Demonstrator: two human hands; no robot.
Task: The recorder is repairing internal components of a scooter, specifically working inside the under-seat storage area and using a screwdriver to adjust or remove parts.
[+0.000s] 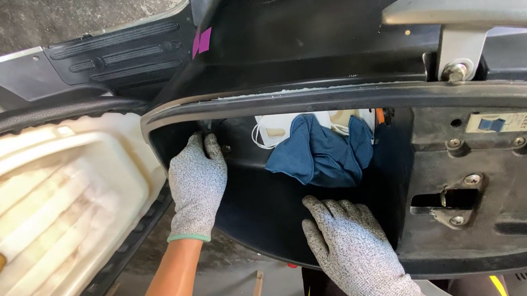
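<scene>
A black plastic storage compartment [265,204] of a scooter lies open in front of me. My left hand [196,183], in a grey knit glove, presses flat against the compartment's left inner wall near its rim. My right hand [353,246], gloved the same way, rests palm down on the compartment's floor with fingers spread. Just beyond its fingertips a dark blue cloth [321,153] lies crumpled, with white items [274,128] partly hidden behind it. Neither hand grips anything.
The raised seat's cream underside [41,211] fills the left. A silver grab rail [487,3] and its bolt [454,71] sit at upper right. A seat latch [448,200] and a small switch [496,124] are on the black panel at right. Concrete floor lies below.
</scene>
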